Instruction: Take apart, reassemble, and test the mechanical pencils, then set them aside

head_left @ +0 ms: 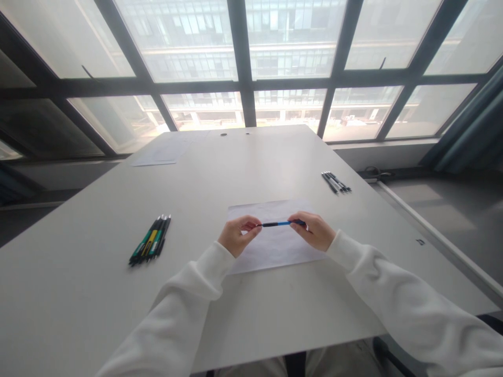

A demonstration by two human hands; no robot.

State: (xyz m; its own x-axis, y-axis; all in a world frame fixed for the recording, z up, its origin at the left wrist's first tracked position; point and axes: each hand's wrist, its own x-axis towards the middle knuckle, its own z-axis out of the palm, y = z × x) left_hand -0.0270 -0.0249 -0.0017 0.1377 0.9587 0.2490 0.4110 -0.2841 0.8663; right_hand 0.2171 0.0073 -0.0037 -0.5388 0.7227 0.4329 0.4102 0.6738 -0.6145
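A blue and black pen (275, 224) is held level between my two hands, over a sheet of white paper (271, 251). My left hand (238, 234) pinches its thin left end between thumb and fingers. Around the thicker right end, my right hand (314, 229) has its thumb and fingers closed, with the dark tip of the pen showing by the palm. The paper lies flat on the white table (243, 314), partly covered by both hands.
Left of the paper lies a bunch of green, yellow and black pens (151, 240). Several black and silver pens (336, 182) rest toward the right edge. More paper sheets (159, 151) are at the far left. A small dark object (420, 242) sits near the right edge. Windows stand behind the table.
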